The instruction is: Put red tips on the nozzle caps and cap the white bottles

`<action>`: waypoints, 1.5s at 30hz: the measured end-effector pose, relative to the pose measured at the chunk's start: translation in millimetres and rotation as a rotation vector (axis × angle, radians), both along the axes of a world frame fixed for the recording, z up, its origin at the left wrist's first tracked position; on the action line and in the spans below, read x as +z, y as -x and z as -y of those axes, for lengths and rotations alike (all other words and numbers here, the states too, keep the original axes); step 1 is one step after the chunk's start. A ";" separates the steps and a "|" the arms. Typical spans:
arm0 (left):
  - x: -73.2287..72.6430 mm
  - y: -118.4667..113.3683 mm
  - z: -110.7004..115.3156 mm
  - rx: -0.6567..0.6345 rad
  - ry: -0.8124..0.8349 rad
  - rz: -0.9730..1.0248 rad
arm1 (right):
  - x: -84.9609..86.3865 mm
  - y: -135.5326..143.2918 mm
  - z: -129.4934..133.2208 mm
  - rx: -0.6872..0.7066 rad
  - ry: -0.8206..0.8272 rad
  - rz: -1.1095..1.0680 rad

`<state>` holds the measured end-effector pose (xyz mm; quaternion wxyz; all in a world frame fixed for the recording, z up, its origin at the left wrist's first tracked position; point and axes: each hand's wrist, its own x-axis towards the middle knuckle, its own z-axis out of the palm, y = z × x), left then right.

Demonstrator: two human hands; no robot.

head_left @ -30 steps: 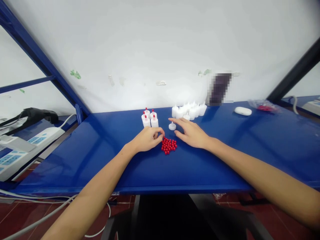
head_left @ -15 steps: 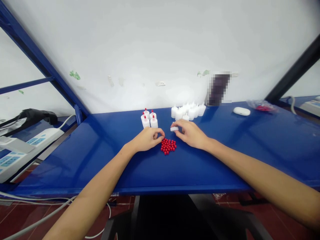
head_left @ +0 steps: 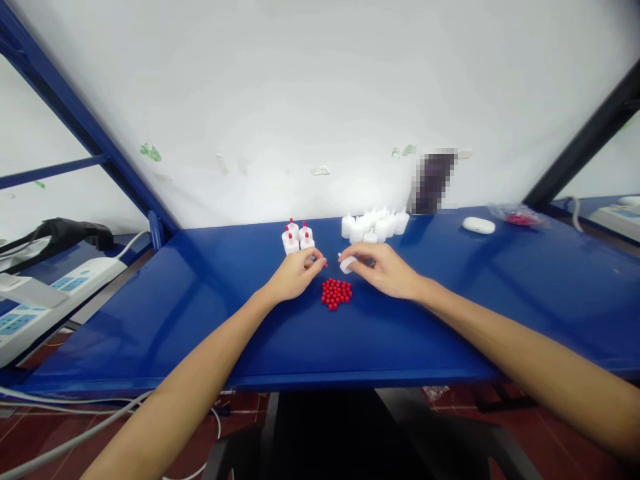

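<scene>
Pinching: the left hand, beyond the pile to its left, has thumb and fingertips closed on a small red cap; the cap's red end shows at the fingertips.
Right hand: beyond the pile to its right, the right hand grips a white nozzled piece between thumb and fingers. The piece is tilted, its narrow tip turned towards the left hand. Fingers hide part of it, so I cannot tell its full form.
Gap: cap and nozzle tip are near each other but apart, both just beyond the pile.
Pile: the landmark is a loose pile of red caps on the blue table, with many small pieces close together.
Red-tipped bottles: five white bottles with red tips stand upright in a tight group, beyond the pile to its left; the left hand partly hides the nearest.
Bare-tipped bottles: a larger cluster of white bottles stands beyond the pile to its right. They overlap too much for a sure count; no red shows on them.
Progress: judging by the red tips, five are done; the right-hand piece and that cluster are without caps, so more looks left than finished.
Farther right of the pile: a white case and a clear plastic bag with red contents.
</scene>
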<state>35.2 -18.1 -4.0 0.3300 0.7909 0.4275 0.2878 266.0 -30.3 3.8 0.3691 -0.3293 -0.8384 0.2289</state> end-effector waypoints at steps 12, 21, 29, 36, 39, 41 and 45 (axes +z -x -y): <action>3.3 -8.9 6.5 -0.057 0.143 0.282 | -6.0 5.9 6.4 0.122 -0.152 0.025; 4.5 -8.8 8.0 -0.091 0.138 0.329 | -0.5 6.5 4.3 0.010 -0.245 0.057; 7.9 -12.3 9.9 -0.094 0.142 0.384 | -0.8 1.7 5.2 -0.060 -0.142 0.108; 8.0 -13.7 9.8 -0.102 0.257 0.418 | 2.8 5.4 10.2 0.027 -0.259 0.243; 7.5 -15.0 11.3 -0.127 0.226 0.383 | 2.9 6.6 9.4 0.001 -0.301 0.204; 7.3 -15.6 11.7 -0.129 0.210 0.365 | 2.6 7.1 9.1 -0.022 -0.294 0.187; 7.1 -17.0 11.3 -0.108 0.224 0.381 | 2.8 8.3 9.8 -0.010 -0.307 0.175</action>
